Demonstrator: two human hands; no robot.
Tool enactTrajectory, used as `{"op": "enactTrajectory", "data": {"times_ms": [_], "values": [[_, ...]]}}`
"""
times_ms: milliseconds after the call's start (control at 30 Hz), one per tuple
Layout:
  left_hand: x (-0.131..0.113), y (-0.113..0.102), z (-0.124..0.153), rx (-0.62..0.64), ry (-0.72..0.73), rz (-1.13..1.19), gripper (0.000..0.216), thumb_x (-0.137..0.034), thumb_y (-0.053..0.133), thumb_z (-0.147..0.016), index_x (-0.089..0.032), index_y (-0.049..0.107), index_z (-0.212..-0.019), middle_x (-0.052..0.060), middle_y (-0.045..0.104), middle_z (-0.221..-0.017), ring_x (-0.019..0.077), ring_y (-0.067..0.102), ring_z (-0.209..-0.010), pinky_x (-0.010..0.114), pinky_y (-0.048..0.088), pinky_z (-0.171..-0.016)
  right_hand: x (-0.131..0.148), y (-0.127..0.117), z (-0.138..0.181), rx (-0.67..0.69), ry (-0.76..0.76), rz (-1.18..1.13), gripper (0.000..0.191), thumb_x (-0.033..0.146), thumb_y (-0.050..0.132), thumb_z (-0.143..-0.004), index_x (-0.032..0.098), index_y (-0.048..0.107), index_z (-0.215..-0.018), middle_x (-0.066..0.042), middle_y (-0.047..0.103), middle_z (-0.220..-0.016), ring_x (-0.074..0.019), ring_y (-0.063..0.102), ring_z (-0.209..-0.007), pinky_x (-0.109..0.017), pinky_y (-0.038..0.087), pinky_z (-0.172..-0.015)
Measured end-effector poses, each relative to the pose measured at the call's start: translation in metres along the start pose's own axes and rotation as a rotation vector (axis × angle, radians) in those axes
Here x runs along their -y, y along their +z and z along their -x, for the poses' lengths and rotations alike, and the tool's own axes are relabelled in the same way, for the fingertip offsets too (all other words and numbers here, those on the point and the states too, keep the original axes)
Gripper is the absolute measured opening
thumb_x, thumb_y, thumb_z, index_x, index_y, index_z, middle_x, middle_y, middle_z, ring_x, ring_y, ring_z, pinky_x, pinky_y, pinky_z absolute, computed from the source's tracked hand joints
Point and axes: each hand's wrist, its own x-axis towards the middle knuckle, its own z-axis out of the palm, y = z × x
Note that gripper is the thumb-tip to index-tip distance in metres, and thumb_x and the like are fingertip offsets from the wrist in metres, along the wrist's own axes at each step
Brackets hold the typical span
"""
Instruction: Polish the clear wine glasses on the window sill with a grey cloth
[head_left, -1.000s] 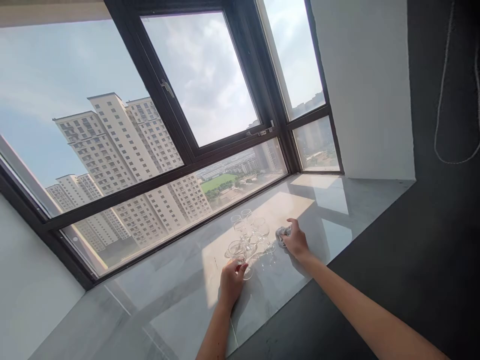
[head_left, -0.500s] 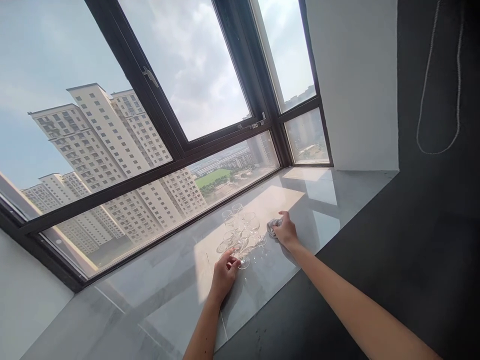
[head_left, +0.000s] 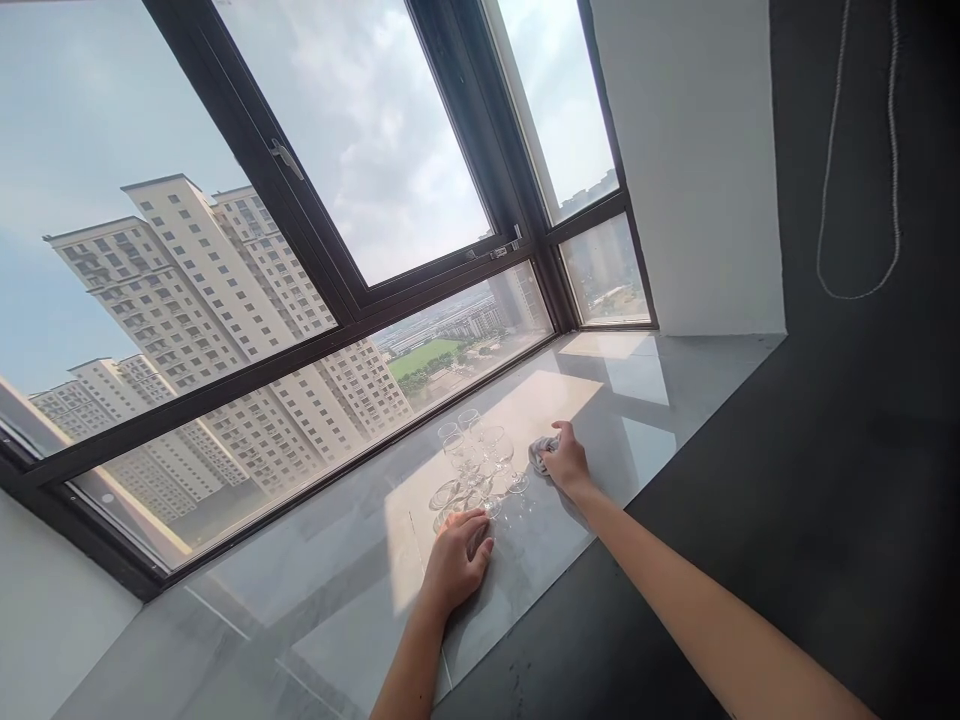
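Several clear wine glasses (head_left: 471, 460) stand close together on the marble window sill (head_left: 352, 590). My left hand (head_left: 457, 560) lies palm down on the sill just in front of the nearest glass, fingers flat and slightly apart, holding nothing. My right hand (head_left: 567, 462) rests to the right of the glasses, fingers curled over a small grey cloth (head_left: 541, 452) bunched on the sill.
A large dark-framed window (head_left: 352, 300) runs behind the sill, with a handle (head_left: 504, 248) on the middle pane. A white wall (head_left: 690, 170) closes the sill's right end. A dark wall with a hanging cord (head_left: 855, 180) is at the right.
My left hand has let go of the nearest glass, drawn back and flattened on the sill. The right hand stays on the cloth. The view has shifted slightly.
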Motion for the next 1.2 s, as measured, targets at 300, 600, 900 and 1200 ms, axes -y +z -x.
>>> {"op": "enactTrajectory", "data": {"times_ms": [300,600,900,1200], "values": [[-0.0078,-0.0004,-0.0006,0.032,-0.012,-0.067,0.044,-0.043,0.051,-0.092,-0.026,0.062,-0.131,0.007,0.056,-0.143,0.0279,0.048,-0.134,0.05,0.037,-0.115,0.0042,-0.0027,0.002,0.04,0.02,-0.016,0.051,0.023,0.058,-0.077,0.021,0.044,-0.126,-0.009,0.064,-0.095,-0.0208,0.06,-0.078,-0.028,0.045,-0.064],[-0.0103,-0.0012,-0.0002,0.005,-0.006,-0.094,0.042,-0.042,0.05,-0.092,-0.025,0.063,-0.128,0.01,0.057,-0.14,0.0274,0.051,-0.129,0.048,0.041,-0.111,0.0096,-0.0066,0.0045,0.043,0.024,-0.021,0.051,0.022,0.058,-0.076,0.02,0.045,-0.126,-0.012,0.064,-0.098,-0.0224,0.061,-0.082,-0.029,0.045,-0.065],[-0.0101,0.0043,-0.0016,0.112,-0.067,-0.099,0.063,-0.053,0.049,-0.092,-0.032,0.04,-0.151,0.009,0.037,-0.158,0.0338,0.031,-0.146,0.057,0.023,-0.119,0.0056,-0.004,0.0017,0.017,0.01,0.021,0.051,0.023,0.059,-0.075,0.021,0.047,-0.124,-0.01,0.065,-0.095,-0.0229,0.061,-0.083,-0.029,0.045,-0.067],[-0.0108,0.0031,0.0006,0.086,-0.121,-0.065,0.057,-0.056,0.051,-0.09,-0.033,0.054,-0.141,0.006,0.045,-0.153,0.0357,0.035,-0.143,0.058,0.021,-0.119,0.0041,-0.0056,0.0017,0.033,0.012,0.017,0.053,0.025,0.059,-0.074,0.021,0.046,-0.125,-0.008,0.065,-0.093,-0.0228,0.061,-0.083,-0.03,0.045,-0.068]]}}
